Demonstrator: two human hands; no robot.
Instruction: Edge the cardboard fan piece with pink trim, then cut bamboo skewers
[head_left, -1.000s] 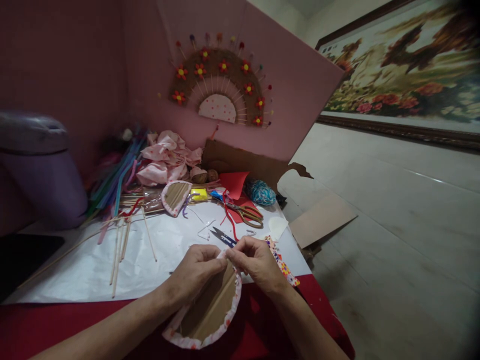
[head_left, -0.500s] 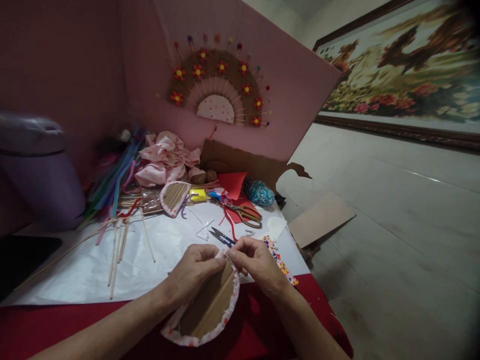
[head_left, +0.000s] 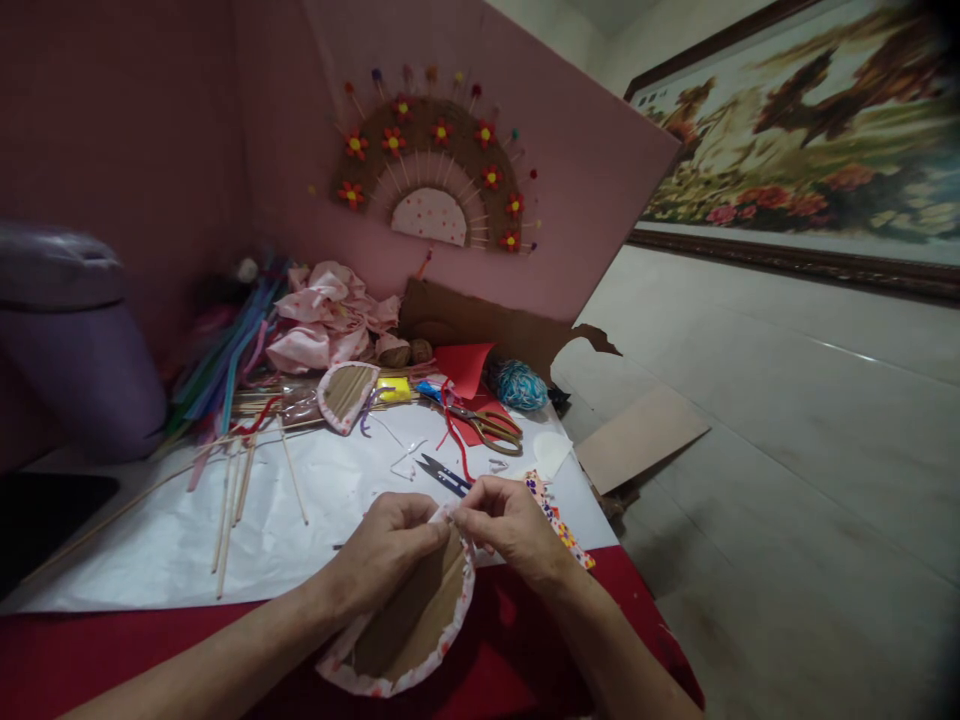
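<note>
My left hand (head_left: 386, 555) and my right hand (head_left: 510, 525) both pinch the top edge of a half-round cardboard piece (head_left: 409, 625) wrapped in pale flowered fabric. The piece is held tilted over the red cloth (head_left: 90, 655) near the table's front edge. The fingertips of both hands meet at the fabric rim. Just beyond them lie small blue thread snips (head_left: 444, 473) on white paper (head_left: 172, 530). A strip of flowered fabric (head_left: 559, 520) lies to the right of my right hand.
A second fabric-edged cardboard piece (head_left: 346, 392), wooden sticks (head_left: 229, 495), gold scissors (head_left: 491, 428), red paper (head_left: 465, 368), blue yarn (head_left: 519, 384), pink cloth (head_left: 326, 315) and coloured pipe cleaners (head_left: 225, 345) crowd the back. A decorated fan (head_left: 435, 165) hangs on the pink board. A purple bin (head_left: 71, 340) stands left.
The cardboard piece and both hands have shifted slightly left and down; the grip on the fabric rim is unchanged.
</note>
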